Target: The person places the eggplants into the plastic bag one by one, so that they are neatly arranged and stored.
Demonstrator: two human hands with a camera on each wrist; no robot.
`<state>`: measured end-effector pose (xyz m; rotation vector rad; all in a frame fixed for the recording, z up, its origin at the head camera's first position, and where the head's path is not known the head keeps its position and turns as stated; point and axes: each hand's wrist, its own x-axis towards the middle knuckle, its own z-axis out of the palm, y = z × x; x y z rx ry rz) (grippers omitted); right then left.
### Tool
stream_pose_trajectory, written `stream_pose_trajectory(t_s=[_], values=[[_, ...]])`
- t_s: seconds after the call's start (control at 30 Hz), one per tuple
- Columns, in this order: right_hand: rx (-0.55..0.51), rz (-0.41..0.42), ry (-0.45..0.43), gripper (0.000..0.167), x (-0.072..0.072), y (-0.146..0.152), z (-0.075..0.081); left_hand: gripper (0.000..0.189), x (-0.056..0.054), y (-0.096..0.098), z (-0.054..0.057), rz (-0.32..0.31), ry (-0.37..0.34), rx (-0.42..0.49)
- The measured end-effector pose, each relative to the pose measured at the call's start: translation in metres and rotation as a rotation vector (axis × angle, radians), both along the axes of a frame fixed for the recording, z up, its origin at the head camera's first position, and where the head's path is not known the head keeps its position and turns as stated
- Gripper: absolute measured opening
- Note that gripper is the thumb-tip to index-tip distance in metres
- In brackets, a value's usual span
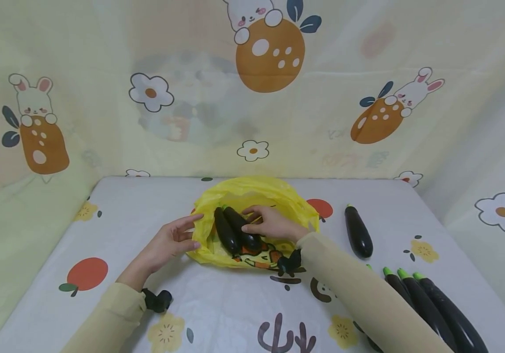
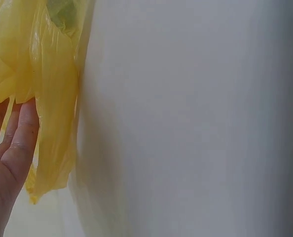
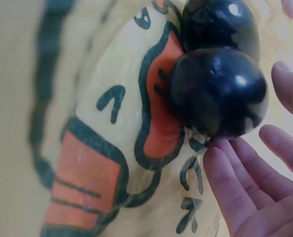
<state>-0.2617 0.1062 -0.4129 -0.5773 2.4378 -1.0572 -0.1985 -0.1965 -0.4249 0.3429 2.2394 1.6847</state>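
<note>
A yellow plastic bag (image 1: 252, 185) lies with its mouth facing the near side. Two dark glossy eggplants (image 1: 226, 230) rest side by side in it, rounded ends toward me. The left hand (image 1: 170, 242) is at the bag's left rim, fingers and thumb spread against the plastic. In the left wrist view its fingers (image 2: 24, 129) reach under a hanging fold of the bag. Inside the mouth, the right hand (image 1: 274, 223) is beside the right eggplant. The right wrist view shows its extended fingers (image 3: 224, 173) right at the eggplant's (image 3: 218, 94) lower side, thumb spread away.
On the right of the table, a single eggplant (image 1: 359, 233) lies apart. Several more eggplants (image 1: 448, 306) with green stems lie together at the near right, partly behind the right sleeve. A patterned cloth (image 1: 217, 314) covers the table, and printed curtains (image 1: 190, 147) hang around it.
</note>
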Motion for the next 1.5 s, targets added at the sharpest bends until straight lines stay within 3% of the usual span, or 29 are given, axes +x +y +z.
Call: stream_pose_trajectory(t_s=[0.43, 0.83, 0.97, 1.23, 1.37, 1.5], values=[[-0.066, 0.024, 0.036, 0.057, 0.008, 0.025, 0.023, 0.071, 0.000, 0.000, 0.000, -0.007, 0.014, -0.005], [-0.138, 0.038, 0.061, 0.051, 0.042, 0.087, 0.062, 0.072, -0.001, 0.000, 0.001, -0.007, 0.004, -0.017], [-0.162, 0.006, 0.093, 0.049, 0.050, 0.122, 0.068, 0.072, 0.000, 0.000, 0.002, 0.000, 0.011, -0.026], [-0.126, -0.171, 0.223, 0.048, 0.065, 0.199, 0.075, 0.072, 0.002, -0.001, -0.001, -0.008, 0.015, -0.011], [-0.119, -0.212, 0.281, 0.047, 0.063, 0.230, 0.070, 0.072, 0.002, -0.001, -0.002, -0.005, 0.018, -0.019], [-0.063, -0.247, 0.265, 0.051, 0.059, 0.248, 0.058, 0.072, 0.001, 0.000, -0.002, -0.014, 0.016, -0.003]])
